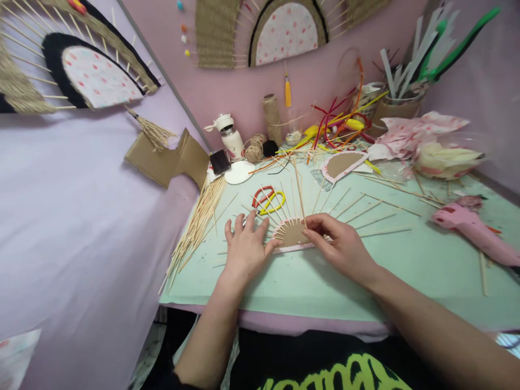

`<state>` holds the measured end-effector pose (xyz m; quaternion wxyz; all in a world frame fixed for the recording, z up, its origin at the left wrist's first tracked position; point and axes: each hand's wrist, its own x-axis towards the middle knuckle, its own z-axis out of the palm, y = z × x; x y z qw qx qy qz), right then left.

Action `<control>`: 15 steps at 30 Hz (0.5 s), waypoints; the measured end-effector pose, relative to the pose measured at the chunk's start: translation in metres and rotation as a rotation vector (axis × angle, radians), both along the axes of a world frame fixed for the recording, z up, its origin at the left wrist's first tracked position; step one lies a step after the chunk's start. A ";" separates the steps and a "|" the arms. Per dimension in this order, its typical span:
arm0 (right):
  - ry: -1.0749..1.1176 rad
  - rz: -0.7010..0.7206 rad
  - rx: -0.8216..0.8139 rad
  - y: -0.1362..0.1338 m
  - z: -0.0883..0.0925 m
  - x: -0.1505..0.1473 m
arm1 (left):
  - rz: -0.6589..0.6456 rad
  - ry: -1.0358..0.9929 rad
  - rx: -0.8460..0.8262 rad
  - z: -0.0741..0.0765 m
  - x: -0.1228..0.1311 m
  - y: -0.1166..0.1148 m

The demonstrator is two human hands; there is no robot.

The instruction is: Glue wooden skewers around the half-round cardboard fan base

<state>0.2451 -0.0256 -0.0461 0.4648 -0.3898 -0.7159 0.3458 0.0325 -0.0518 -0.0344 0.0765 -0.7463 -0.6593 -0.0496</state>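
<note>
A cardboard half-circle (293, 234) with a pink-and-white fabric rim lies flat on the pale green tabletop (280, 281), with thin wooden sticks fanning out around its curve. My right hand (339, 244) pinches the lower end of one wooden stick (299, 189) at the half-circle's upper right; the stick rises tilted from the fingers. On the left side, my left hand (247, 246) rests with fingers spread over the sticks, its thumb at the half-circle's lower left edge. Scissors with red and yellow handles (273, 201) lie just beyond the left fingers, under some of the sticks.
A pink glue gun (473, 230) lies at the right. Loose wooden sticks (199, 222) are heaped along the left edge. Behind stand a white bottle (231, 138), twine spool (271, 116) and coloured pipe cleaners (333, 127). Another fabric-edged half-circle (343, 164) lies farther back.
</note>
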 end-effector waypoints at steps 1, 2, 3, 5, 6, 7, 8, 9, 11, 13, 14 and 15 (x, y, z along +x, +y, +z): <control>0.003 -0.008 0.005 0.000 0.000 0.000 | 0.001 0.006 -0.003 0.001 0.001 0.001; 0.008 -0.018 0.009 0.000 0.000 0.001 | 0.001 0.011 -0.007 0.002 0.003 0.002; 0.017 -0.029 0.010 0.001 0.000 0.001 | 0.001 0.016 -0.011 0.003 0.004 0.004; 0.048 -0.056 0.013 0.001 0.000 0.002 | 0.002 0.022 -0.024 0.005 0.009 0.007; 0.066 -0.072 0.016 0.001 -0.001 0.003 | 0.006 0.024 -0.032 0.006 0.011 0.009; 0.083 -0.091 0.021 0.002 -0.002 0.004 | 0.011 0.028 -0.041 0.006 0.013 0.010; 0.100 -0.113 0.028 0.002 -0.002 0.005 | 0.015 0.032 -0.051 0.006 0.015 0.012; 0.115 -0.135 0.036 0.002 -0.002 0.006 | 0.018 0.037 -0.060 0.006 0.017 0.013; 0.140 -0.169 0.046 0.001 -0.003 0.008 | 0.022 0.048 -0.074 0.006 0.019 0.015; 0.158 -0.182 0.050 0.001 -0.003 0.008 | 0.026 0.056 -0.086 0.005 0.020 0.016; 0.164 -0.181 0.049 0.001 -0.003 0.008 | 0.030 0.058 -0.090 0.004 0.021 0.016; 0.167 -0.177 0.047 0.001 -0.002 0.008 | 0.033 0.059 -0.094 0.004 0.021 0.017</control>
